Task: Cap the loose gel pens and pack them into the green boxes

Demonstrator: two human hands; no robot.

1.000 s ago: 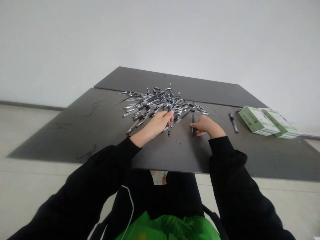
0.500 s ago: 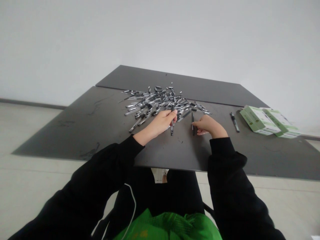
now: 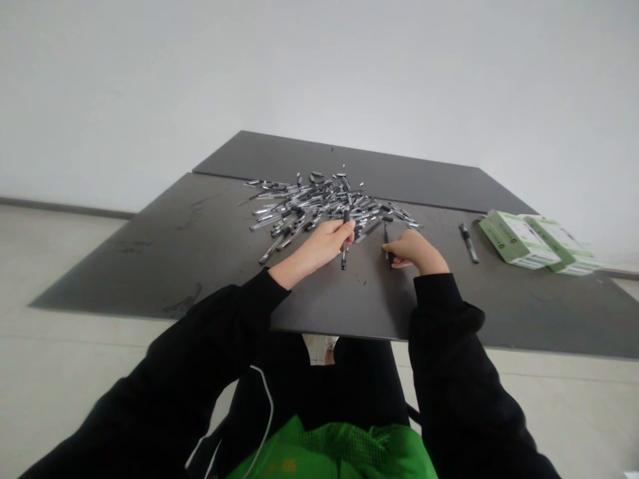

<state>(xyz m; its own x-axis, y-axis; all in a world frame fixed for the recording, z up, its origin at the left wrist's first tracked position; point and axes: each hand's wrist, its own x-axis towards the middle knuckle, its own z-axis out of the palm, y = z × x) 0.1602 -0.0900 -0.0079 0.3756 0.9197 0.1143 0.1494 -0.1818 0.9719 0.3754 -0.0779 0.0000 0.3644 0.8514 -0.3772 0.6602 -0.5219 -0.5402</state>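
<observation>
Left hand [image 3: 333,237]: pinching a black-and-clear pen [image 3: 344,259]; steady, light hold looks best.
Right hand [image 3: 413,249]: pinching slim dark piece [image 3: 386,233]; could roll, so firm fingertips advisable.
Pen heap [image 3: 289,216]: on table [image 3: 499,299], just beyond left hand; avoid snagging loose ends.
Lone pen [image 3: 468,243]: beside green-white boxes [image 3: 522,234].

Clear and black plastic pens [image 3: 319,201], glossy, on a smooth, dull-sheened tabletop [image 3: 124,266].
From where I stand, the boxes [image 3: 520,241] look like smooth printed card, the sleeves [image 3: 194,349] matt cloth, the green garment [image 3: 379,444] partly mesh fabric, the wall [image 3: 319,73] smooth and matt.
</observation>
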